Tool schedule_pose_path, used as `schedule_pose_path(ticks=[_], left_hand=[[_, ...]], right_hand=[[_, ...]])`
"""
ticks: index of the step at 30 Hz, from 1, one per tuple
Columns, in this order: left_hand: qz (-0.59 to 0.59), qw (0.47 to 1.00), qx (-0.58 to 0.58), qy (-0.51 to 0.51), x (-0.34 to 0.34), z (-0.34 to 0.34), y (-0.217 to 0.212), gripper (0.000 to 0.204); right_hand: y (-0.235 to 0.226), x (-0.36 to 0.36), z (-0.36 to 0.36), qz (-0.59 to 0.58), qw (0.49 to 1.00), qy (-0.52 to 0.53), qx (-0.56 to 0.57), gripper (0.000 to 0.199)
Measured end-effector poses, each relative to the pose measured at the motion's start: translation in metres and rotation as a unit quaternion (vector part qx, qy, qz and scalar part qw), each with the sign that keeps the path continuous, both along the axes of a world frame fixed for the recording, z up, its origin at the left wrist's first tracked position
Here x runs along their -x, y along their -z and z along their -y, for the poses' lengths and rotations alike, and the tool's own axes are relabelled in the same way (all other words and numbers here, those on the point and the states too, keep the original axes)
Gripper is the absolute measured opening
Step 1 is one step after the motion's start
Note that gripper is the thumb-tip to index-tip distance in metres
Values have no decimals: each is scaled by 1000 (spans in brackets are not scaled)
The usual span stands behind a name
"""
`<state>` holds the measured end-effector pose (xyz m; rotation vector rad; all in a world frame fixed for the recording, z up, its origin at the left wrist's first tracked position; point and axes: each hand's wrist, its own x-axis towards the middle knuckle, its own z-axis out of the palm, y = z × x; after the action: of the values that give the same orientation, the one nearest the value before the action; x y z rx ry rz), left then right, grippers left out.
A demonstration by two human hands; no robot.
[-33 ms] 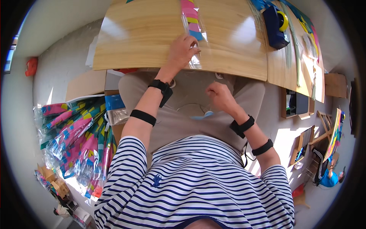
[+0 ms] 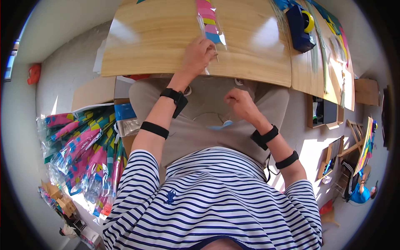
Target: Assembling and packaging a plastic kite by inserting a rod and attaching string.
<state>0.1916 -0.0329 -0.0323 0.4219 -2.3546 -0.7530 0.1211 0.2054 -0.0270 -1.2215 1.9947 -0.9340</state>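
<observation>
My left hand rests at the near edge of the wooden table, fingers curled over the near end of a clear plastic packet holding pink, yellow and blue strips. The packet runs away from me across the tabletop. Below the table edge, my right hand hovers over my lap as a closed fist, with nothing visible in it. A small blue piece lies on my lap just beneath it. Both wrists and forearms wear black bands.
A blue tape dispenser with a yellow roll stands at the table's far right beside thin green sticks. On the floor to my left lies a heap of similar colourful packets, next to a cardboard box. Wooden frames stand at right.
</observation>
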Motion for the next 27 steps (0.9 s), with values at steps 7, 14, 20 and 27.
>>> schedule_pose_path(ticks=[7, 14, 20, 27], left_hand=[[63, 943, -319, 65, -54, -55, -44, 20], [91, 895, -430, 77, -78, -91, -24, 20], [99, 891, -439, 50, -74, -93, -8, 17], [160, 876, -454, -5, -85, -77, 14, 13]], right_hand=[[-6, 7, 6, 161, 983, 72, -57, 16], [-10, 1, 15, 164, 983, 68, -46, 15], [-13, -1, 16, 287, 954, 84, -9, 11], [-17, 11, 8, 323, 940, 108, -21, 12]])
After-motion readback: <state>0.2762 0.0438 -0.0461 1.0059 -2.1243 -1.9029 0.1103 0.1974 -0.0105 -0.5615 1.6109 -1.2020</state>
